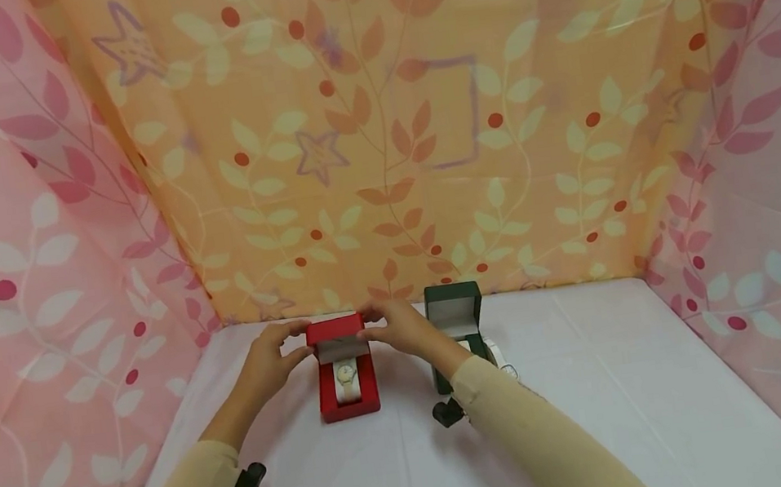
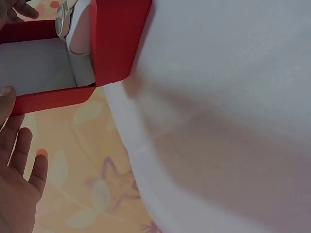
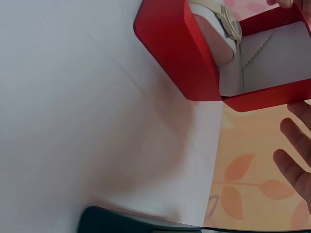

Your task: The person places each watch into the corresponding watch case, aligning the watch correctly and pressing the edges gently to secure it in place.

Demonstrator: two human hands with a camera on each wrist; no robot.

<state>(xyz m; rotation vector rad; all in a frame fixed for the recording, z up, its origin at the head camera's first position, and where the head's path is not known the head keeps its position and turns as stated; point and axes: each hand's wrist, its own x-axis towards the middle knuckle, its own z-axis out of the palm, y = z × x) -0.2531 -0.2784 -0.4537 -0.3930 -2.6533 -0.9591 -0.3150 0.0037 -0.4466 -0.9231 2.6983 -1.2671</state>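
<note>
A red watch box sits with its lid raised on the white-covered table. Inside it, a pale-strapped wristwatch is wrapped round a white cushion. My left hand pinches the lid's left edge, thumb in front and fingers behind. On the opposite edge, my right hand pinches the lid the same way. The right wrist view shows the lid's pale lining and the fingers of the right hand spread behind it. Right of the red box stands an opened dark green watch box, partly hidden by my right forearm.
A white watch lies against the green box's right side, partly covered by my sleeve. Behind the table hangs an orange leaf-patterned curtain, with a pink curtain along the left and another on the right.
</note>
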